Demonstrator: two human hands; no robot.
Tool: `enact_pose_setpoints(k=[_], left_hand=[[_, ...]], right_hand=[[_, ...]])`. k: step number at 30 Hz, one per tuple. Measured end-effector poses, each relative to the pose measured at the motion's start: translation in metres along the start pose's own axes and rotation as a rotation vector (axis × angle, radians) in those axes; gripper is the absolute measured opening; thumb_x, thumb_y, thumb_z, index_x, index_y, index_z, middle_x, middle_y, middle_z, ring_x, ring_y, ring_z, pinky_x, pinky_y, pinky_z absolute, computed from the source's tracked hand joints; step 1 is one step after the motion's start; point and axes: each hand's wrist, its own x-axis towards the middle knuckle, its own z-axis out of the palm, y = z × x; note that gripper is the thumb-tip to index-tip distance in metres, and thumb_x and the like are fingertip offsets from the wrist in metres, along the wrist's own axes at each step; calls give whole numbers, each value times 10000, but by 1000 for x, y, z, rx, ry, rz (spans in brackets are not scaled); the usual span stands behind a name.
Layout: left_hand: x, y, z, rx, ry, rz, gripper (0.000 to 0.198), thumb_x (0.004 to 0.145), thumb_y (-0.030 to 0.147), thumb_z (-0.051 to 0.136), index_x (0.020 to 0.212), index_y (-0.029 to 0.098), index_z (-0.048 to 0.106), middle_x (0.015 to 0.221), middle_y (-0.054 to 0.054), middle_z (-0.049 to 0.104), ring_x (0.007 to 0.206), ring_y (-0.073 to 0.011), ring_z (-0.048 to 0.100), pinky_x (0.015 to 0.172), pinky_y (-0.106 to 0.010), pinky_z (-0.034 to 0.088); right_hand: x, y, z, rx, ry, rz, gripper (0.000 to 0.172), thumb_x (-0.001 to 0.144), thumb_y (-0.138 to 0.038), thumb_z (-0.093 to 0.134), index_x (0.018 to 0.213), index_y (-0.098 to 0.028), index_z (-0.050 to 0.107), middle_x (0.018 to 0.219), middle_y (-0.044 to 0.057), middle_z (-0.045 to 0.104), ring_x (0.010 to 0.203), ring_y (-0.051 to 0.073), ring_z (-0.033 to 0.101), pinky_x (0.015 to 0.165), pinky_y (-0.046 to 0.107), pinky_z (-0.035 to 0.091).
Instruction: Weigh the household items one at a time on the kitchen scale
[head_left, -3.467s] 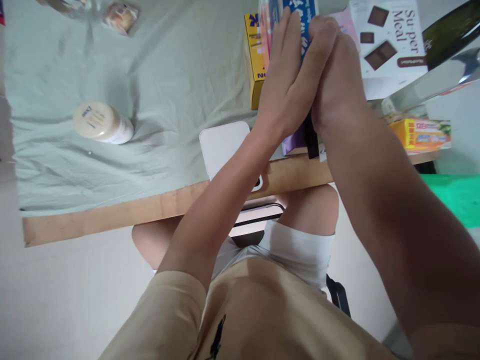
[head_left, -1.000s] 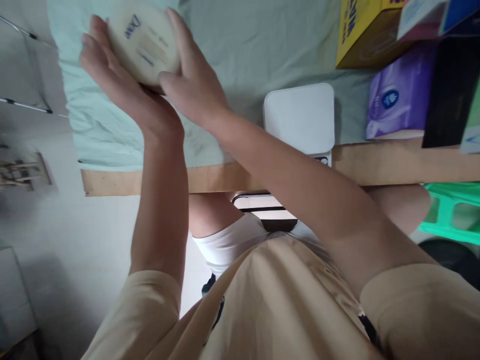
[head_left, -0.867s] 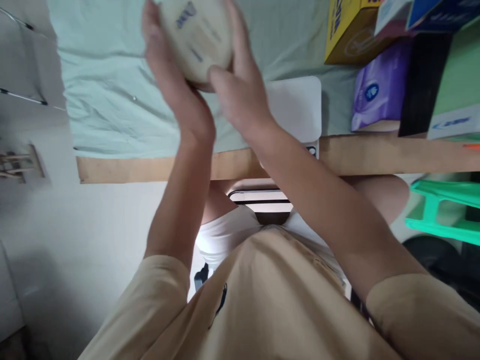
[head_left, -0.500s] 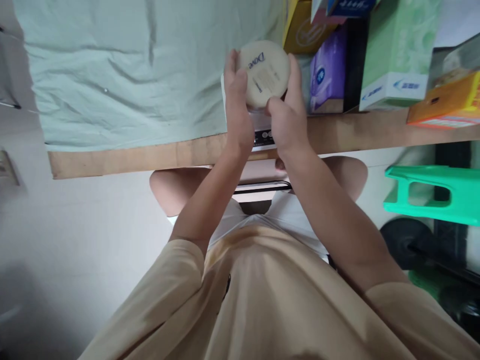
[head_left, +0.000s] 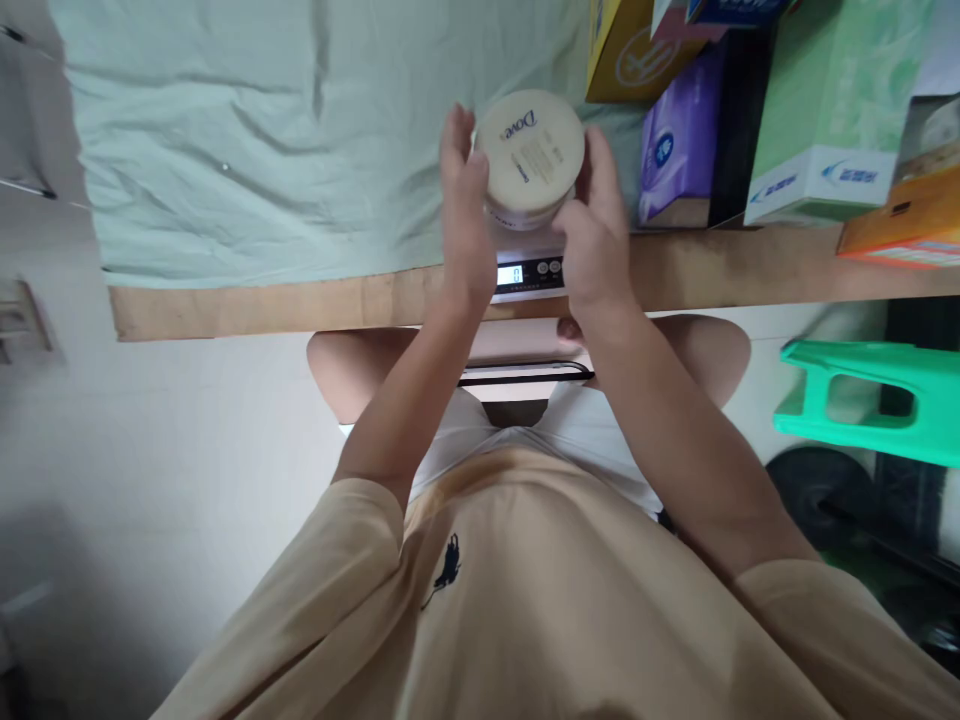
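Note:
A round, cream-lidded Dove jar (head_left: 531,150) is between my two hands, tilted a little so that part of its side shows below the lid. My left hand (head_left: 466,210) grips it from the left, thumb against the rim. On the other side my right hand (head_left: 596,225) holds it, with the thumb bent in near the lower edge and the fingers along the right. Under the jar is a white kitchen scale (head_left: 525,292), its lit display reading 0. Most of the scale's top is hidden, and I cannot tell whether the jar touches it.
A pale green cloth (head_left: 262,180) covers the table, leaving a wooden front edge (head_left: 300,306) bare. To the right stand a yellow box (head_left: 626,60), a purple tissue pack (head_left: 679,145), a green box (head_left: 825,120) and an orange package (head_left: 900,225). A green stool (head_left: 810,385) is on the floor.
My hands have spread slightly apart around the jar. The jar's side and the scale's lit display now show more clearly. The view has shifted slightly.

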Motion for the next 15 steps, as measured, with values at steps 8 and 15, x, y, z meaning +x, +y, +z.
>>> enact_pose_setpoints(k=[8,15], left_hand=[[-48,23,-56,190,-19,23,641,886,622,683,540,174,383,554,17,274,531,-80,269,579,-300,309],[-52,23,-57,365,-56,-191,690,865,545,677,551,168,192,601,6,108,563,-70,153,571,-301,166]], right_hand=[[-20,48,-48,-15,207,-144,461,976,-508,431,694,-206,227,611,-10,179,547,108,197,555,297,176],[-21,50,-43,-40,109,-156,482,991,-468,479,656,-200,259,606,-7,205,571,95,201,584,293,211]])
